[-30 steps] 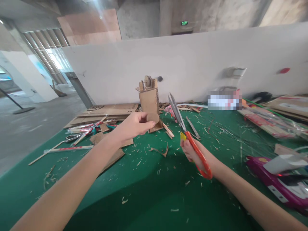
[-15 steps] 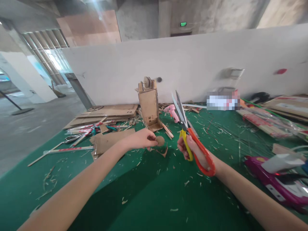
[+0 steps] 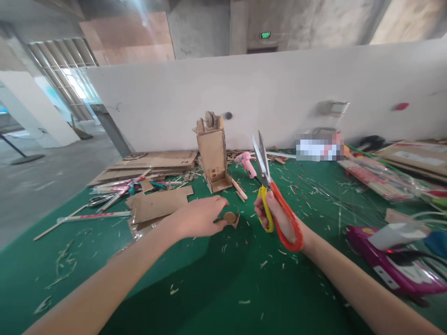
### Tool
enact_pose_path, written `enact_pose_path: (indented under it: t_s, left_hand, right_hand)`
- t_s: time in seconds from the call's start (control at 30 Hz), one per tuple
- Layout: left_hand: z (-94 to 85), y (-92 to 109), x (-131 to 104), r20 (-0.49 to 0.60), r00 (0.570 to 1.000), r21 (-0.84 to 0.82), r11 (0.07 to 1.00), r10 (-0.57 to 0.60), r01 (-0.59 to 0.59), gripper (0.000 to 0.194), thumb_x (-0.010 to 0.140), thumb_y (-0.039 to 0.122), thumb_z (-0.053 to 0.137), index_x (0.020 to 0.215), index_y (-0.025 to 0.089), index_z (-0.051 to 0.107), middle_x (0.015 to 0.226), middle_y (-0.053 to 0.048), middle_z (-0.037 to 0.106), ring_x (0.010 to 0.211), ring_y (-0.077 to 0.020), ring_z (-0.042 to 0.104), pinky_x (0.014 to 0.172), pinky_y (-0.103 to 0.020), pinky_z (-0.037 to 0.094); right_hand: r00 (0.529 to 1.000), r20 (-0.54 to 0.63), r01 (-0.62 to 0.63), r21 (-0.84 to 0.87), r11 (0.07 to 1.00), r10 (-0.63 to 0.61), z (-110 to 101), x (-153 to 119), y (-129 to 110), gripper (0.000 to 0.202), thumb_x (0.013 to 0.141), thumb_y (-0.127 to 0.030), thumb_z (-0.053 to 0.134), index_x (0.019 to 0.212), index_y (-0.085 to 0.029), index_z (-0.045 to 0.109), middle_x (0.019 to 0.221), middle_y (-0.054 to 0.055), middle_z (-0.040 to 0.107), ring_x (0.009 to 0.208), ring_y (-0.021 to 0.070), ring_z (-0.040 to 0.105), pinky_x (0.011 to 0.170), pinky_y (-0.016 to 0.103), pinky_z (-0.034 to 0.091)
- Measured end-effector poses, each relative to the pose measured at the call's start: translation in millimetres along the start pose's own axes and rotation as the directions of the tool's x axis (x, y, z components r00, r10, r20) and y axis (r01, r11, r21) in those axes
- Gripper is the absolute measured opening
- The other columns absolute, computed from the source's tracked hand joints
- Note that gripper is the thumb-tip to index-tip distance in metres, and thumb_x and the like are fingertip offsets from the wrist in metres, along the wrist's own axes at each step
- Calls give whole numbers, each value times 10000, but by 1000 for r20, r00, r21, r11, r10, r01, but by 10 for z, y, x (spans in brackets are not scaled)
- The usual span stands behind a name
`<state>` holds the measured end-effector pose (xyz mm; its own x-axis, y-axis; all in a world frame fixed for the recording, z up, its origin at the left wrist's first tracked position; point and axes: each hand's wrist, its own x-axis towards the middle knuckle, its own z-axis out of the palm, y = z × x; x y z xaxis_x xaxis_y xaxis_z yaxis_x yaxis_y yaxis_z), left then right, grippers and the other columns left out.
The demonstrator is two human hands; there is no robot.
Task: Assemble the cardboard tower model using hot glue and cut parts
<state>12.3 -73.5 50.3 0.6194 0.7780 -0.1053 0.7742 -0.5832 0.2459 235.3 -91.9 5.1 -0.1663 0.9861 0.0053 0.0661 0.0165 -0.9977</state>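
My right hand [image 3: 264, 211] grips a pair of scissors [image 3: 281, 216] by an orange and a yellow handle, blades pointing up and slightly apart. My left hand [image 3: 204, 216] is over the table with thumb and fingers spread. Just beyond its fingertips a small round cardboard disc [image 3: 230, 217] lies on the green surface, beside a thin curved cardboard offcut [image 3: 238, 219]. Behind the hands stands a tall cardboard structure [image 3: 212, 156] with round discs on its top. Whether the thumb touches the disc I cannot tell.
A pink glue gun [image 3: 247, 164] lies behind the scissors. Cardboard pieces [image 3: 159, 204] and wrapped sticks [image 3: 115, 200] are on the left. A purple power strip [image 3: 387, 260] with plugs sits at the right. Small scraps dot the green table [image 3: 195, 298]; a white wall [image 3: 265, 97] backs it.
My left fingers have let go of the cardboard disc and spread apart; it now lies on the table by the offcut. My right hand still holds the scissors. The view has shifted slightly.
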Motion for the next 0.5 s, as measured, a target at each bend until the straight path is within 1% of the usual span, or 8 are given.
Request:
enact_pose_path:
  t_s: [0.1,0.13,0.23,0.3,0.37,0.4,0.43,0.5]
  left_hand:
    - [108,-15,-9,-35,999,74,997,-11,14,443,833,494,531,1160,195,541,1042,-98,611,902,-242,587,651,-297,431]
    - [150,-18,-8,-49,999,97,995,-1,5,411,839,477,535,1133,190,555,1028,-95,611,911,-247,584,656,-302,431]
    - [231,-6,-37,-109,993,141,989,50,-34,223,909,310,443,974,183,615,949,-78,614,899,-236,582,675,-306,426]
    - [192,-6,-109,-134,989,96,994,59,-47,262,933,249,380,918,200,636,931,-61,621,874,-214,589,682,-293,422]
    - [63,-47,-226,-154,988,-12,1000,1,-3,277,945,286,376,922,227,645,958,-38,636,841,-195,598,685,-279,418]
    - [-25,-92,-295,-185,981,-64,997,-61,50,271,938,314,394,898,232,649,927,-23,650,784,-187,600,668,-274,413]
    - [-117,-155,-364,-229,964,-101,988,-137,117,268,939,347,401,932,233,642,930,-17,664,802,-193,598,697,-273,412]
    - [-279,-333,-486,-307,904,-161,952,-299,260,295,937,419,394,956,231,621,860,-3,671,693,-177,570,644,-261,390]
  right_hand:
    - [999,15,33,-8,999,-33,-8,-5,7,542,801,-751,408,811,-212,469,686,-29,463,539,101,422,524,259,405]
    - [999,22,44,-18,999,-43,-13,-6,17,539,803,-746,417,819,-211,474,689,-30,461,545,101,422,526,256,401]
    - [998,36,59,-98,993,-56,-41,-9,48,521,834,-725,393,849,-211,481,712,-21,475,563,108,435,523,254,389]
    - [995,18,95,-224,970,-94,-72,-18,46,504,869,-701,346,836,-215,478,714,-8,496,578,123,458,522,260,380]
    - [989,-12,127,-420,899,-145,-107,-29,12,497,892,-678,315,770,-218,460,674,1,510,571,137,474,523,268,367]
    - [986,-27,125,-534,836,-164,-122,-34,-13,496,893,-673,317,736,-220,445,643,4,511,555,142,475,521,273,356]
    - [983,-39,111,-640,761,-177,-134,-38,-41,494,889,-671,329,711,-222,430,616,6,512,534,146,473,516,275,343]
    - [983,-44,77,-787,613,-180,-143,-40,-89,481,876,-667,362,689,-227,413,587,12,526,502,151,470,505,276,316]
